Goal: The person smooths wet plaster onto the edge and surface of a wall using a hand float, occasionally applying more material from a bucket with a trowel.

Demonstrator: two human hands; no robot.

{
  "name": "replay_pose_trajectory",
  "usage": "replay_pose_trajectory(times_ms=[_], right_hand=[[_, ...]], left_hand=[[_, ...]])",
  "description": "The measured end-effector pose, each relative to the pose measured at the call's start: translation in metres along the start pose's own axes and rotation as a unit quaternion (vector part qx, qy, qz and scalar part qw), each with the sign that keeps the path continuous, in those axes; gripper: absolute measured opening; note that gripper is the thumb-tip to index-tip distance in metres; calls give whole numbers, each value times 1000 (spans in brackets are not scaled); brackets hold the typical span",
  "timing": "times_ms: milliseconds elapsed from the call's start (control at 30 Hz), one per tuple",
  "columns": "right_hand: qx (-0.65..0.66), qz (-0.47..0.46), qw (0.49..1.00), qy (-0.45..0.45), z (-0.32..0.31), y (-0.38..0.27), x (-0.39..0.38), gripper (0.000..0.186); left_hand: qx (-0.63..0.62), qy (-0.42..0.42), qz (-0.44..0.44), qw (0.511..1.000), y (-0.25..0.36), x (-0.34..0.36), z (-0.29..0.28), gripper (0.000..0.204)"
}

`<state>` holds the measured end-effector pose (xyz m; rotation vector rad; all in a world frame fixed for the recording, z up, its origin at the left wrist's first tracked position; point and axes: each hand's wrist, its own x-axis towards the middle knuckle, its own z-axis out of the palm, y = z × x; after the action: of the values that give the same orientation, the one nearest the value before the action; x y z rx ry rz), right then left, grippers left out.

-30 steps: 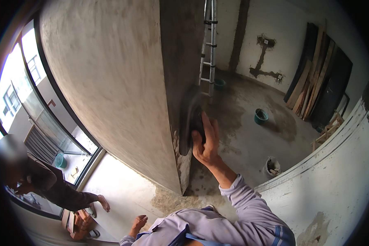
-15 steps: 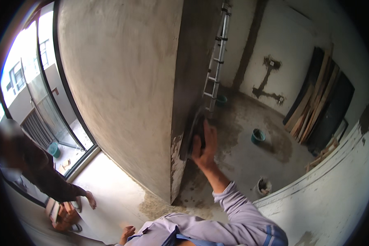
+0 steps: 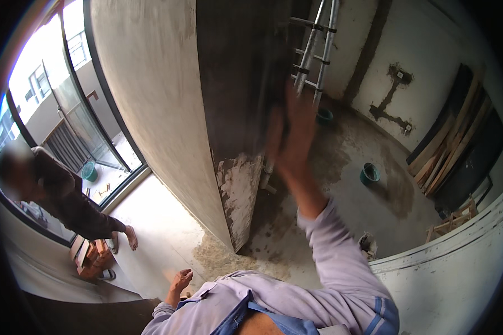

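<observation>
My right hand [image 3: 293,134] is raised against the dark, freshly coated narrow face of the wall corner [image 3: 235,84]. It is closed on a plastering trowel [image 3: 275,106], dark and smeared by motion, standing nearly upright against that face. Below the dark coat, a rough, pale patch [image 3: 237,190] shows near the foot of the corner. The wider wall face [image 3: 151,84] to the left is smooth and grey-beige. My left hand [image 3: 180,281] hangs low by my body, its fingers loosely bent and apart, with nothing visible in it.
A metal ladder [image 3: 316,53] stands behind the corner. Green buckets [image 3: 369,174] and a whitish bucket [image 3: 368,244] are on the floor. Boards [image 3: 452,139] lean at the right. Another person [image 3: 67,190] is at the left, near bricks [image 3: 95,258] and the glass door [image 3: 84,111].
My right hand and the trowel have moved up along the narrow wall face. The view has shifted, showing more of that face. The other person appears more upright.
</observation>
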<state>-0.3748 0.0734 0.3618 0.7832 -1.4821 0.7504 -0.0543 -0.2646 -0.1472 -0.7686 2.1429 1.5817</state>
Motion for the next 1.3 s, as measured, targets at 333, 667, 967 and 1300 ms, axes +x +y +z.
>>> replay_pose_trajectory(times_ms=[333,667,967,1300], right_hand=[[45,0,999,12,3,8,58,55],[109,111,984,-85,-15,3,-66,51],[44,-35,998,-12,-2,17,83,43],[109,5,991,-75,-15,-39,-50,47]], left_hand=[[342,-136,100,924,-74,19,-21,55],[63,-14,37,997,12,-11,18,51],[124,-67,-6,990,-89,-19,34,56],[57,-25,-3,998,29,-40,54,54]])
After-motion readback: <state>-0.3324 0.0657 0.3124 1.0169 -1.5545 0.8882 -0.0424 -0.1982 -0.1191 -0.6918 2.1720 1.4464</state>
